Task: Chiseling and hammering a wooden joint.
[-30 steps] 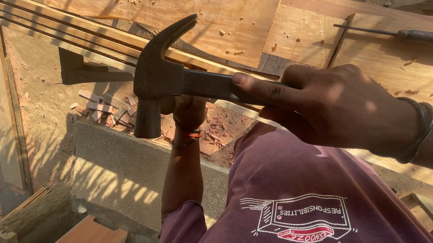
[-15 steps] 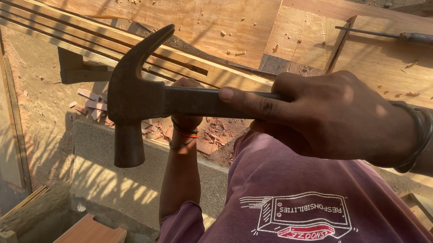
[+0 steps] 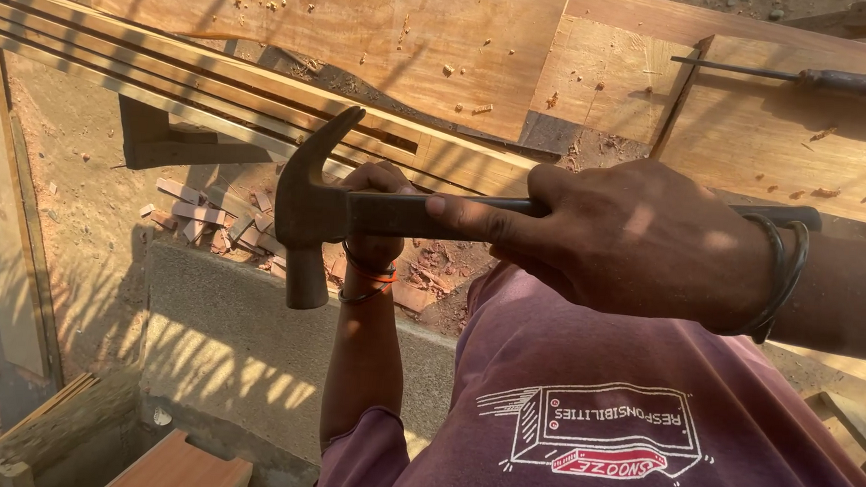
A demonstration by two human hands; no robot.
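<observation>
Above the plank (image 3: 263, 73), right hand (image 3: 634, 241) gripping claw hammer (image 3: 355, 214) level, left hand (image 3: 376, 185) clasping plank edge

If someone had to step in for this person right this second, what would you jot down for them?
Right hand: closed around the handle of the dark steel claw hammer, head raised in the air, striking face pointing down.
Left hand: reaching up behind the hammer to the underside of the long pale wooden plank; whether it pinches a nail cannot be told.
Nearby: a long dark metal rod tool lies on the boards at upper right; wood offcuts are scattered on the ground below.
Done: nothing driven that shows.
Left: the hammer has not landed.
</observation>
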